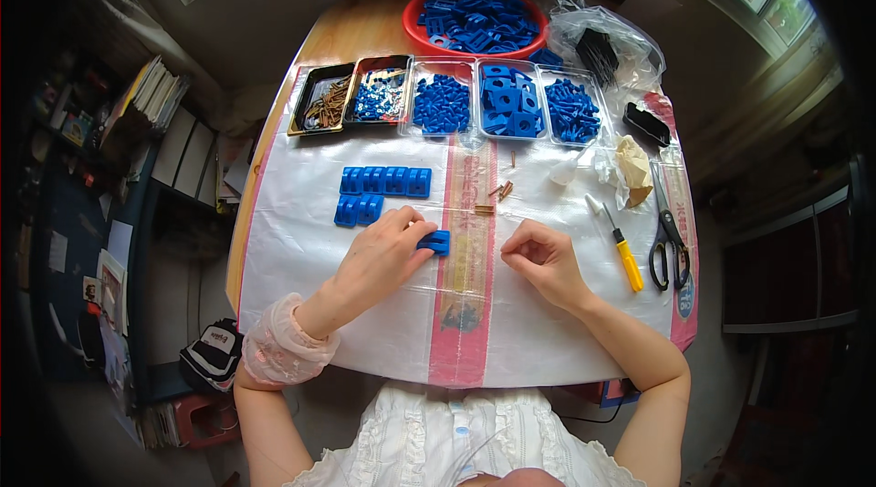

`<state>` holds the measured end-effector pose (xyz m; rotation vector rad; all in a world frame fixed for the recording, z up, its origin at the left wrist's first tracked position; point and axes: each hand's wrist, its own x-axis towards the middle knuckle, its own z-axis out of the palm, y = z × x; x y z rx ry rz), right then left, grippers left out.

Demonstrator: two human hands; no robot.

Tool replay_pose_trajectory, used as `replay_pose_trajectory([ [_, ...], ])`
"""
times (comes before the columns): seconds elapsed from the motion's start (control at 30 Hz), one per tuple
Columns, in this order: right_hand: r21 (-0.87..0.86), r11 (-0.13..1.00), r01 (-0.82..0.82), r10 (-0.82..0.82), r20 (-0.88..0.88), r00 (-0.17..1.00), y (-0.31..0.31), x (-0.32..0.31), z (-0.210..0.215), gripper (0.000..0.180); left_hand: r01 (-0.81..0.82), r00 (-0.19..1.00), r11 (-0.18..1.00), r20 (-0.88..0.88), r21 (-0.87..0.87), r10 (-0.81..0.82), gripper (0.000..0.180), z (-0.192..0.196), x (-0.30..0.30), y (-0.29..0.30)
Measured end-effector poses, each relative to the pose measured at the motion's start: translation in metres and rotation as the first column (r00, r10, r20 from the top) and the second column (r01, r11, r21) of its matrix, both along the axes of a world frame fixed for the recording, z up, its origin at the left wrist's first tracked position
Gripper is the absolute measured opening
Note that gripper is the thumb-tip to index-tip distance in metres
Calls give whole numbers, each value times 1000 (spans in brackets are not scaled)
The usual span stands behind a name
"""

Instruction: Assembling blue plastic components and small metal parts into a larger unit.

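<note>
My left hand (391, 248) is closed around a small blue plastic block (439, 243), pressing it near the cloth; the fingers cover part of it. To the right, my right hand (545, 263) hovers low over the white sheet with thumb and forefinger pinched together. Whatever is between those fingertips, if anything, is too small to make out. Beyond my left hand, several matching blue blocks (385, 180) stand in a row, with two more blocks (358, 209) in front of them. Several brass-coloured pins (501, 190) lie loose between the hands, farther back.
Along the back stand black trays (321, 100) of brass pins and small parts, and clear trays (443, 134) of blue pieces. Behind them is a red basin (408, 23). At right lie a yellow-handled screwdriver (628, 261), scissors (671, 236), crumpled paper (632, 172) and a plastic bag (630, 31).
</note>
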<state>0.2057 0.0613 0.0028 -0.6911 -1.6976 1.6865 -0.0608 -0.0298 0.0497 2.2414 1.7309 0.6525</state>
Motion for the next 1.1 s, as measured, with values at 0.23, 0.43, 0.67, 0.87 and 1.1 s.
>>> replay_pose_trajectory([
  [0.23,17,999,42,-41,-51,998,-1,0,0,11,38,998,998,48,-51,-35,34,-1,7,7],
  [0.43,227,948,222,-188,-162,969,-2,5,13,15,-8,1000,994,-9,-113,7,38,11,13,10],
  [0.67,223,839,496,-415,-327,849,19,26,50,17,-25,997,994,71,-109,33,44,12,14,8],
  [0.87,39,735,677,-601,-424,677,45,56,84,13,-10,995,995,98,-95,20,44,7,12,5],
  [1.1,320,820,476,-554,227,801,96,82,95,8,-28,987,995,157,-93,43,36,-2,12,3],
])
